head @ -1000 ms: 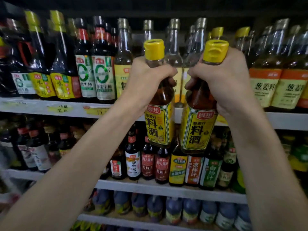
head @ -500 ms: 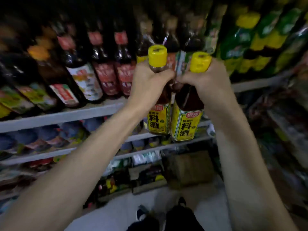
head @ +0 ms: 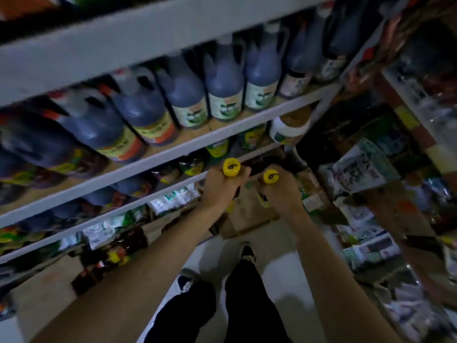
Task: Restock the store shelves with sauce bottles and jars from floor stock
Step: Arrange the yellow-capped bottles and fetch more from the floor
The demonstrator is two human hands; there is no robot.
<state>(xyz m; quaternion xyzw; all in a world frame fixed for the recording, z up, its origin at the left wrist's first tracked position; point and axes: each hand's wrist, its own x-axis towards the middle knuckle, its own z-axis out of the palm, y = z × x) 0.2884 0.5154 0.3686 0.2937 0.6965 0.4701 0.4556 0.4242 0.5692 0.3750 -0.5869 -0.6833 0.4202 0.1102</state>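
I look steeply down. My left hand [head: 220, 186] grips the neck of a cooking-wine bottle; only its yellow cap [head: 231, 166] shows above my fist. My right hand [head: 282, 191] holds a second bottle the same way, yellow cap [head: 271, 176] up. Both bottles hang low, in front of the lower shelves and above a brown cardboard box [head: 249, 214] on the floor. The bottles' bodies are mostly hidden under my hands.
White shelves [head: 173, 149] at left carry large dark jugs [head: 225, 82], with jars and packets on the lower rows. Bagged goods [head: 358, 167] crowd the right side. My legs and shoes [head: 247, 251] stand on the pale floor between them.
Both hands came down from the upper shelf to near floor level, still holding the two bottles. My view tipped from the shelves toward the floor.
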